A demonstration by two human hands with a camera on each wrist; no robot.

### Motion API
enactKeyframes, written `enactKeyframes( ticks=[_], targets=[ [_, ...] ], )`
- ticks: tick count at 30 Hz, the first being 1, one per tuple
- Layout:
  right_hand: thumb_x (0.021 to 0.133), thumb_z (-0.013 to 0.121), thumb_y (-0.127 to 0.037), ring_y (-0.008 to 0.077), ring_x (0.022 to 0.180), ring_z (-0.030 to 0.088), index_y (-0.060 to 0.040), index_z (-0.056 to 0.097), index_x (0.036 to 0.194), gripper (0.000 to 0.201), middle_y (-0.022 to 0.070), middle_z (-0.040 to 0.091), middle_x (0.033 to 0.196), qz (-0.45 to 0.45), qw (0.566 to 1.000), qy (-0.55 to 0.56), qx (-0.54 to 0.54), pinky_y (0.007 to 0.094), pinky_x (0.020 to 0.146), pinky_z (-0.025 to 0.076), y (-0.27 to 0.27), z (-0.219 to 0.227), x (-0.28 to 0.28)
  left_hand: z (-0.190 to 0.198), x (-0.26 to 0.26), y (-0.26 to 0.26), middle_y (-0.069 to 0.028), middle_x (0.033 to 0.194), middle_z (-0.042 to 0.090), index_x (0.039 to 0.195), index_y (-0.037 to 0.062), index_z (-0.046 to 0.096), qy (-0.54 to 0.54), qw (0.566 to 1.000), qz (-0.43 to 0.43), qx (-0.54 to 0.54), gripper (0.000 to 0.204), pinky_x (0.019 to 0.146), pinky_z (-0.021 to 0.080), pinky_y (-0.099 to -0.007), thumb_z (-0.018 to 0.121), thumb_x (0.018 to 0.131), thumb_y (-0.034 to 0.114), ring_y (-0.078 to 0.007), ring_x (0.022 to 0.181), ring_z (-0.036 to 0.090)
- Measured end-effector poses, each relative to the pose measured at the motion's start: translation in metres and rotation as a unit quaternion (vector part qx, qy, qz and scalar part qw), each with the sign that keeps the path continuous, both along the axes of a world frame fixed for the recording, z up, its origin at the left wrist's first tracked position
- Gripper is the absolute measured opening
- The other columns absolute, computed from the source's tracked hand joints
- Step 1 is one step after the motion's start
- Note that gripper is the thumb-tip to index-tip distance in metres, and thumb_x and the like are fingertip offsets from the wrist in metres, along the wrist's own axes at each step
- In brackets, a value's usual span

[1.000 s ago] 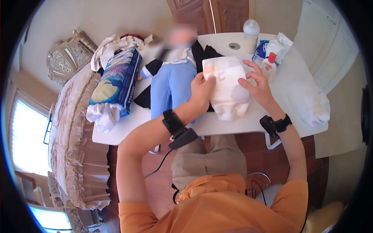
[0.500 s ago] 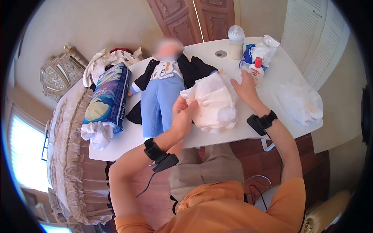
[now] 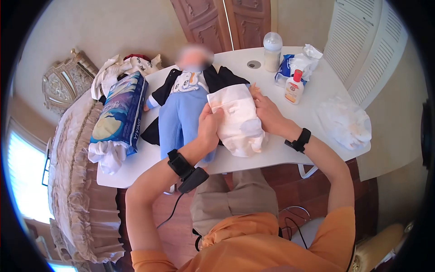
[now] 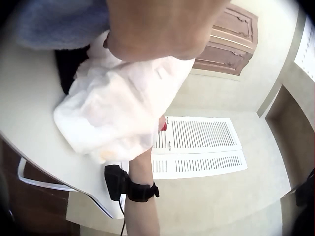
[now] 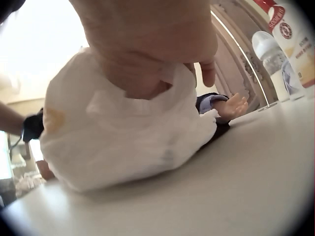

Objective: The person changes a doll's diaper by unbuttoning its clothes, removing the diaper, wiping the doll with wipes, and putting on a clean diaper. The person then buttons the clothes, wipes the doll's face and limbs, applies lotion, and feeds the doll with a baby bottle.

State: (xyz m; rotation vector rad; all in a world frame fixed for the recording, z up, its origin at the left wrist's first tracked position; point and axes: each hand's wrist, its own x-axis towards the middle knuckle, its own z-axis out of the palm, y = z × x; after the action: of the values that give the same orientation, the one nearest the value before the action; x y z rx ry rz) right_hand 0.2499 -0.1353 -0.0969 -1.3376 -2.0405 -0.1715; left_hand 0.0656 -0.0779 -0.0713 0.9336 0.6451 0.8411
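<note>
A white diaper (image 3: 238, 120) stands puffed out near the table's front edge, beside a baby doll (image 3: 183, 111) in blue pants and a black jacket that lies on its back. My left hand (image 3: 210, 127) grips the diaper's left edge, thumb over the front. On the opposite side, my right hand (image 3: 272, 117) holds the right edge. From the right wrist view, that hand (image 5: 147, 44) bends over the top of the diaper (image 5: 123, 132), its fingertips partly hidden in the folds. The doll's small hand (image 5: 232, 107) shows just beyond.
A diaper pack (image 3: 120, 109) lies on the table's left side. Toward the back right stand a baby bottle (image 3: 272, 52), a wipes pack (image 3: 299, 63) and a red-capped lotion bottle (image 3: 294, 87). A crumpled clear plastic bag (image 3: 346, 122) rests at the right end of the white table (image 3: 299, 145).
My right hand left the diaper's side, swung out toward the lotion bottle, then came back to hold its right edge. My left hand kept its grip throughout. The head view has shifted.
</note>
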Motion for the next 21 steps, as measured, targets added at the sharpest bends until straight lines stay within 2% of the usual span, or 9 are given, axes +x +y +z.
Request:
enactKeyframes(
  ticks=[1, 3, 4, 8, 10, 14, 16, 20, 21],
  targets=[
    [0.061, 0.060, -0.005, 0.0275, 0.102, 0.044, -0.0026, 0.058, 0.091, 0.031, 0.0088, 0.053, 0.100, -0.006, 0.994, -0.108, -0.009, 0.0343, 0.080, 0.040, 0.000, 0.000, 0.001, 0.000, -0.001, 0.001, -0.0092, 0.104, 0.054, 0.108, 0.0050, 0.045, -0.001, 1.000, 0.002, -0.001, 0.024, 0.078, 0.046, -0.0324, 0.044, 0.084, 0.005, -0.0190, 0.090, 0.055],
    [0.061, 0.059, -0.005, 0.0261, 0.098, 0.044, -0.0022, 0.058, 0.090, 0.029, 0.0085, 0.053, 0.100, 0.015, 0.991, -0.134, -0.003, 0.0339, 0.078, 0.041, 0.000, -0.004, 0.006, 0.004, -0.001, 0.002, -0.0096, 0.104, 0.053, 0.108, 0.0058, 0.044, 0.093, 0.995, 0.008, -0.042, 0.024, 0.077, 0.047, -0.0330, 0.044, 0.085, 0.008, -0.0195, 0.090, 0.055],
    [0.061, 0.058, -0.005, 0.0246, 0.095, 0.045, -0.0017, 0.059, 0.088, 0.027, 0.0082, 0.052, 0.100, 0.034, 0.987, -0.159, 0.002, 0.0335, 0.075, 0.041, 0.000, -0.006, 0.009, 0.005, -0.001, 0.002, -0.0096, 0.104, 0.053, 0.108, 0.0058, 0.044, 0.092, 0.995, 0.007, -0.043, 0.024, 0.077, 0.047, -0.0330, 0.044, 0.085, 0.008, -0.0195, 0.090, 0.055],
    [0.060, 0.057, -0.003, 0.0234, 0.095, 0.044, 0.0002, 0.059, 0.087, 0.028, 0.0090, 0.051, 0.102, 0.003, 0.991, -0.126, 0.044, 0.0337, 0.074, 0.040, -0.006, -0.011, 0.014, 0.003, -0.002, 0.002, -0.0102, 0.106, 0.052, 0.111, 0.0041, 0.042, 0.027, 0.995, -0.047, -0.084, 0.027, 0.080, 0.045, -0.0341, 0.044, 0.086, 0.011, -0.0211, 0.093, 0.054],
    [0.060, 0.057, -0.002, 0.0225, 0.095, 0.043, 0.0020, 0.058, 0.089, 0.030, 0.0101, 0.049, 0.105, -0.158, 0.967, -0.184, 0.082, 0.0328, 0.073, 0.040, -0.018, 0.007, 0.006, 0.001, -0.002, 0.006, -0.0102, 0.107, 0.052, 0.112, 0.0033, 0.041, -0.008, 0.993, -0.072, -0.088, 0.028, 0.083, 0.044, -0.0347, 0.044, 0.086, 0.012, -0.0215, 0.095, 0.054],
    [0.063, 0.056, -0.004, 0.0236, 0.092, 0.044, 0.0014, 0.057, 0.095, 0.032, 0.0113, 0.047, 0.109, -0.184, 0.948, -0.261, -0.006, 0.0315, 0.071, 0.039, -0.023, 0.007, 0.010, -0.003, 0.001, 0.006, -0.0101, 0.109, 0.052, 0.114, 0.0026, 0.040, -0.021, 0.990, -0.108, -0.092, 0.030, 0.088, 0.040, -0.0352, 0.043, 0.087, 0.014, -0.0216, 0.101, 0.051],
    [0.066, 0.058, -0.010, 0.0272, 0.092, 0.041, -0.0017, 0.055, 0.100, 0.035, 0.0126, 0.044, 0.114, -0.102, 0.981, -0.148, -0.067, 0.0344, 0.079, 0.038, -0.015, -0.002, 0.014, 0.000, 0.004, 0.004, -0.0101, 0.110, 0.051, 0.115, 0.0031, 0.040, -0.035, 0.987, -0.119, -0.098, 0.031, 0.089, 0.039, -0.0349, 0.043, 0.087, 0.015, -0.0213, 0.102, 0.050],
    [0.072, 0.058, -0.015, 0.0251, 0.098, 0.044, -0.0033, 0.054, 0.100, 0.031, 0.0109, 0.048, 0.110, -0.045, 0.992, -0.097, -0.074, 0.0334, 0.083, 0.039, -0.016, 0.001, 0.015, -0.005, 0.007, 0.000, -0.0078, 0.105, 0.055, 0.111, 0.0022, 0.046, 0.001, 0.994, -0.097, -0.052, 0.028, 0.083, 0.042, -0.0306, 0.046, 0.086, 0.014, -0.0188, 0.095, 0.054],
    [0.075, 0.056, -0.020, 0.0224, 0.099, 0.046, -0.0038, 0.054, 0.100, 0.029, 0.0098, 0.049, 0.109, 0.044, 0.909, 0.350, -0.223, 0.0334, 0.084, 0.039, -0.012, 0.003, 0.013, -0.009, 0.007, -0.001, -0.0069, 0.102, 0.057, 0.109, 0.0018, 0.049, 0.032, 0.996, -0.086, -0.017, 0.027, 0.080, 0.043, -0.0291, 0.048, 0.085, 0.015, -0.0180, 0.091, 0.055]
  ],
)
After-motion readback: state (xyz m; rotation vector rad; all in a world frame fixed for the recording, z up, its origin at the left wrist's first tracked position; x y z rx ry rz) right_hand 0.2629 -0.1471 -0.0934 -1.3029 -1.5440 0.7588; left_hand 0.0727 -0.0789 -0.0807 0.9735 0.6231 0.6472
